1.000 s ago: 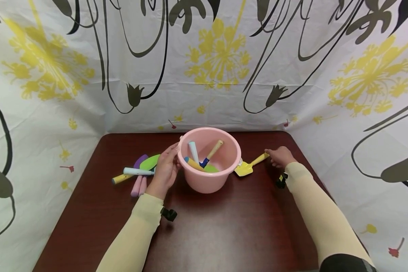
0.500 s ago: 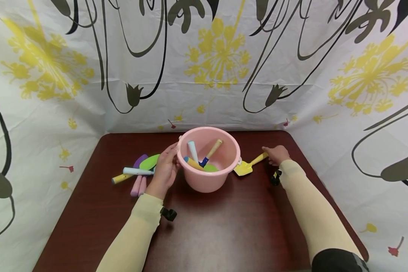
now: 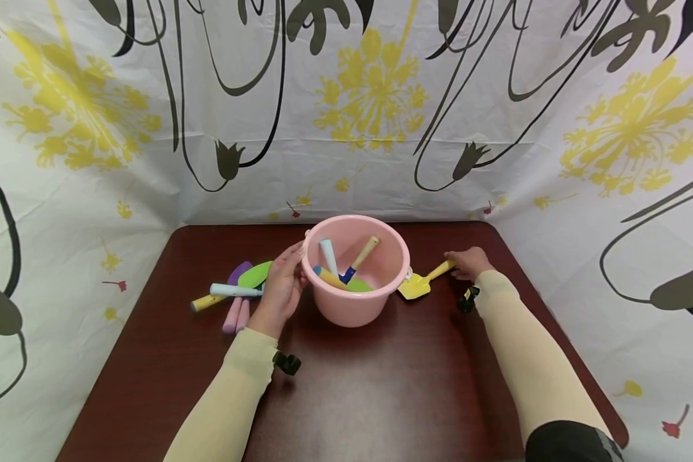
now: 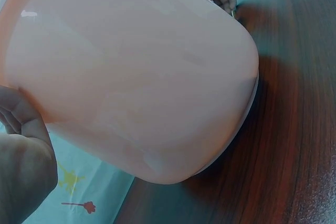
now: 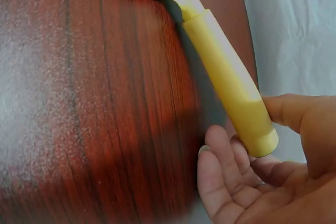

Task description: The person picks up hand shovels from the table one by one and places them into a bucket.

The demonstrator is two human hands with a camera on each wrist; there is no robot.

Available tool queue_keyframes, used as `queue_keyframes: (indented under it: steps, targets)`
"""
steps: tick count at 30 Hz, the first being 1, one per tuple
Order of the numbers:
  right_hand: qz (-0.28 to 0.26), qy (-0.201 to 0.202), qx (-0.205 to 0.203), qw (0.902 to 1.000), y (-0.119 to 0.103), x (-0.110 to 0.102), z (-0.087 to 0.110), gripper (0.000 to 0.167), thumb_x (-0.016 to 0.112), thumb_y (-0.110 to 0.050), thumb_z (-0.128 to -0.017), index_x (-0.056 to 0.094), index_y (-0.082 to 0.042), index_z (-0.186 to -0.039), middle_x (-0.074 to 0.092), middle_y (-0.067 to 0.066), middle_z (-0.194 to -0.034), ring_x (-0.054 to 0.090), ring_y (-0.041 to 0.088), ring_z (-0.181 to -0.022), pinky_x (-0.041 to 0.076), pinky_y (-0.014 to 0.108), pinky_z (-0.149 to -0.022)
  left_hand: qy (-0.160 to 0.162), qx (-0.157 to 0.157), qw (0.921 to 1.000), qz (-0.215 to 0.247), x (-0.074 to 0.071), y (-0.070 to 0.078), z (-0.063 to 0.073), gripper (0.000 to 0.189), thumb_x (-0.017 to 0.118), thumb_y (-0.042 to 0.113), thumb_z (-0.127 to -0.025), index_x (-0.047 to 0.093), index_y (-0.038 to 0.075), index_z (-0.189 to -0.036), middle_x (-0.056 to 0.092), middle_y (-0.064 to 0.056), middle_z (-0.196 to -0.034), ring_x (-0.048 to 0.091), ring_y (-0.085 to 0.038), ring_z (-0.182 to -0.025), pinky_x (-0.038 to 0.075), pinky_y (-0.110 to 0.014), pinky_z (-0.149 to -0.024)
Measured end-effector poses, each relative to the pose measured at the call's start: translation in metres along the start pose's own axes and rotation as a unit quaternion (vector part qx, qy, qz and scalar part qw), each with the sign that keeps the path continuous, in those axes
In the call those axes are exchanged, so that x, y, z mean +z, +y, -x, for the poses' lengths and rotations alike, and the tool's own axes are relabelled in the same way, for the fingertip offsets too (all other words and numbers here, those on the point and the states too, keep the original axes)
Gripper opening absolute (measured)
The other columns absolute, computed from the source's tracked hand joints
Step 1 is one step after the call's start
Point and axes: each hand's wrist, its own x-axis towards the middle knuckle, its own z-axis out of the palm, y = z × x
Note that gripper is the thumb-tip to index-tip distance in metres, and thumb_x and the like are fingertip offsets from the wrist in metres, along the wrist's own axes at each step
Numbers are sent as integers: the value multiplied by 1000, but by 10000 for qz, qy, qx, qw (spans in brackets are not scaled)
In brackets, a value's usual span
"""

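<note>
My left hand holds a pink bucket by its left side near the rim; in the left wrist view the bucket's wall fills most of the picture. Inside it lie a light blue handle, a cream handle with a blue base, an orange handle and a green piece. Right of the bucket, a yellow toy shovel has its blade close beside the bucket's wall. My right hand pinches the end of its yellow handle, thumb on one side, fingers on the other.
Left of the bucket lies a pile of toy tools: a green blade, a purple piece, a light blue handle, a yellow handle and pink handles. A patterned curtain stands behind the dark wooden table.
My right hand and forearm have shifted slightly left, staying at the shovel's handle. The left hand, bucket and shovel stay in place.
</note>
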Motion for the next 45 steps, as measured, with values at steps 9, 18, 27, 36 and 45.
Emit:
queue_keyframes:
  steps: [9,18,27,36,45]
  targets:
    - [-810,-486,6,9955,2,-7,10,53,62,-36,-113,56,8,-143,58,16,-128,75,13,-87,64,38,-94,-32,4,10000,1,-1,-1,-1,38,69,29,-112,70,11,-145,67,-12,-124,54,-11,-76,48,-20,-66]
    - [-815,-607,-506,9935,16,-11,17,64,62,-41,-114,52,13,-148,62,11,-118,74,16,-92,63,38,-96,-98,82,9999,-22,0,-2,0,38,67,26,-113,69,9,-146,68,-10,-123,54,-11,-77,48,-21,-66]
    - [-1026,-632,-608,9908,18,-15,22,49,70,-42,-110,64,4,-126,70,6,-102,74,21,-93,63,37,-92,-135,96,9999,-34,1,-1,1,40,67,28,-113,69,9,-147,68,-10,-125,54,-11,-77,48,-20,-67]
    - [-1204,-745,-600,9881,4,-15,46,54,71,-32,-111,59,13,-138,69,14,-109,73,33,-101,63,44,-96,-149,129,9998,3,1,-2,2,41,68,29,-112,69,8,-147,71,-6,-119,55,-11,-77,48,-20,-66]
    - [-1083,-512,-875,9889,29,-14,28,75,76,-51,-105,61,11,-144,70,6,-111,74,20,-94,63,33,-89,-198,155,9997,55,1,-2,1,41,69,28,-112,69,6,-146,70,-8,-116,55,-11,-76,48,-20,-65]
